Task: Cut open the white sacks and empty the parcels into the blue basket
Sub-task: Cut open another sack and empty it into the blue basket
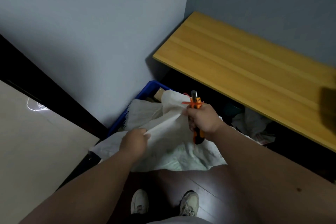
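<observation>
A white sack lies draped over the blue basket, which stands on the floor against the wall. My left hand grips a stretched fold of the sack at its near left. My right hand grips an orange and black utility knife upright, blade end up, together with the sack's upper fold and an orange tie. A brown parcel shows inside the basket at the far end. Most of the basket is hidden under the sack.
A yellow wooden bench runs along the right wall, with crumpled white sacks underneath. A pale board and dark frame stand on the left. My two shoes are on the dark wood floor.
</observation>
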